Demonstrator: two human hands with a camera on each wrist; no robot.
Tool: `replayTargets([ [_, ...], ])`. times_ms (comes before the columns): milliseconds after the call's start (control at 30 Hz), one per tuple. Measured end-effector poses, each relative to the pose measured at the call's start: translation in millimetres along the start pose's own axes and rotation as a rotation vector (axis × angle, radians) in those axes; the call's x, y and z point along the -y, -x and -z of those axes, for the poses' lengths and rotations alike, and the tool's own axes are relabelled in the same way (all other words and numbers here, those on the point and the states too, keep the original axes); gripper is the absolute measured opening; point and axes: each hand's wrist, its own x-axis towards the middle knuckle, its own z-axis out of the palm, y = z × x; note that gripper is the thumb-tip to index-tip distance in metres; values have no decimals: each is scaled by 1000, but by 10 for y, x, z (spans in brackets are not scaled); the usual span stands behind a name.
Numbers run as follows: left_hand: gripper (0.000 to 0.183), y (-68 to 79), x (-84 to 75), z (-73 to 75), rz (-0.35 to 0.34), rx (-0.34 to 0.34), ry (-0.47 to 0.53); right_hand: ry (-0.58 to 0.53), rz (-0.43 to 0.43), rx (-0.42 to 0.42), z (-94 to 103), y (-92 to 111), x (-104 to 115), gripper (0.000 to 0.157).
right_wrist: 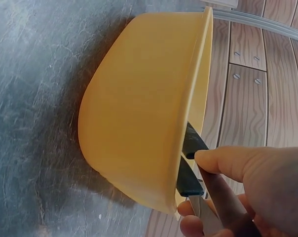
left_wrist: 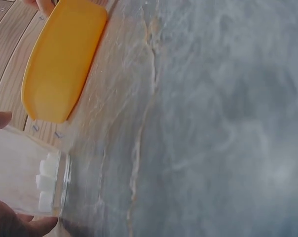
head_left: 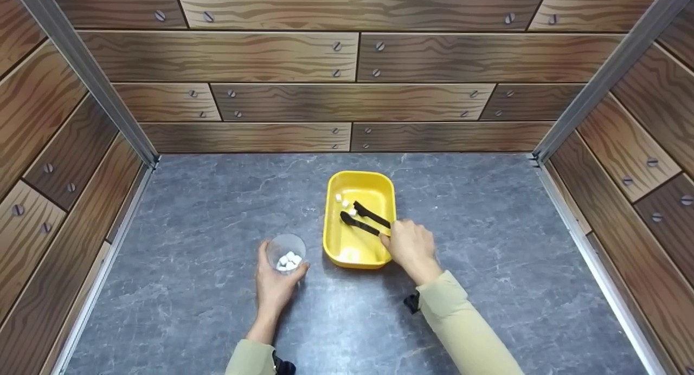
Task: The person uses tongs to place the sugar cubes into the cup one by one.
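Note:
My left hand [head_left: 275,288] grips a clear glass [head_left: 272,249] that stands on the grey surface, thumb on one side and fingers on the other. Several white cubes [left_wrist: 46,182] lie at the bottom of the glass. Over the right rim of a yellow tub [head_left: 332,245], my right hand [head_left: 413,247] holds a pair of tongs [right_wrist: 223,197] with black tips. Inside the tub the tong tips are spread apart, close to a few small white cubes [head_left: 345,204]. Whether a tip touches a cube I cannot tell.
Wood-patterned panels [head_left: 282,58] enclose the grey marbled surface [head_left: 217,201] at the back and both sides. Metal strips [head_left: 591,256] run along the side edges. The glass stands left of the tub, with a narrow gap between them.

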Motion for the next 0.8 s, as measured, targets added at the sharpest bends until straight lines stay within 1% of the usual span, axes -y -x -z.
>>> replayTargets([
  [233,104,-13,5,32,41,37,13,9,2,3,-2,-9,13,38],
  [433,105,-23,15,47,47,51,25,10,7,1,-4,-14,15,38],
  [600,105,-29,25,52,49,60,33,6,20,-25,-11,-5,9,38],
  [800,106,-24,28,57,75,70,16,5,38,-48,-20,-2,3,37],
])
